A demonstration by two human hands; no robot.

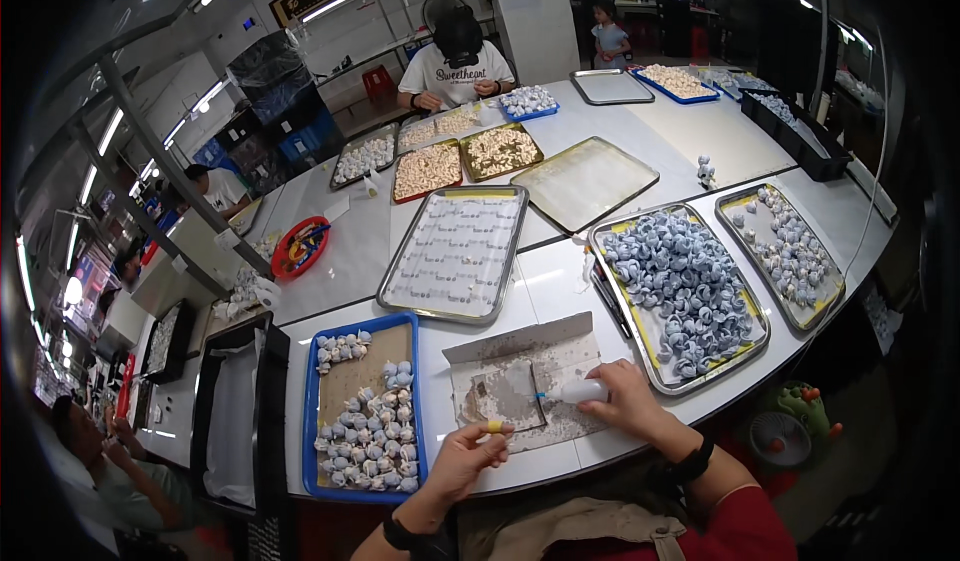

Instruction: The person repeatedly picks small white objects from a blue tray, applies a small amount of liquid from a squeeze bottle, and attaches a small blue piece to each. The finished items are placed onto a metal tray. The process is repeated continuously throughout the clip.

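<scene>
My right hand [632, 403] grips a small white squeeze bottle [580, 392] with a thin blue tip, tilted sideways so the tip points left. Below the bottle lies a stained, folded cardboard sheet [585, 346] with dark smears and a square patch. At the sheet's lower left edge, my left hand [465, 463] has its fingers pinched together, with a yellow band round one fingertip. Anything held in that pinch is too small to make out. To the left hand's left, a blue tray [415, 336] holds several grey-and-cream small parts.
A metal tray [655, 386] heaped with grey-blue curled parts stands right, beside another metal tray [835, 296] of assembled pieces. Ahead are a paper-lined tray [455, 251] and a bare tray [590, 181]. A red basket [300, 248] sits left. A person [455, 66] works across the table.
</scene>
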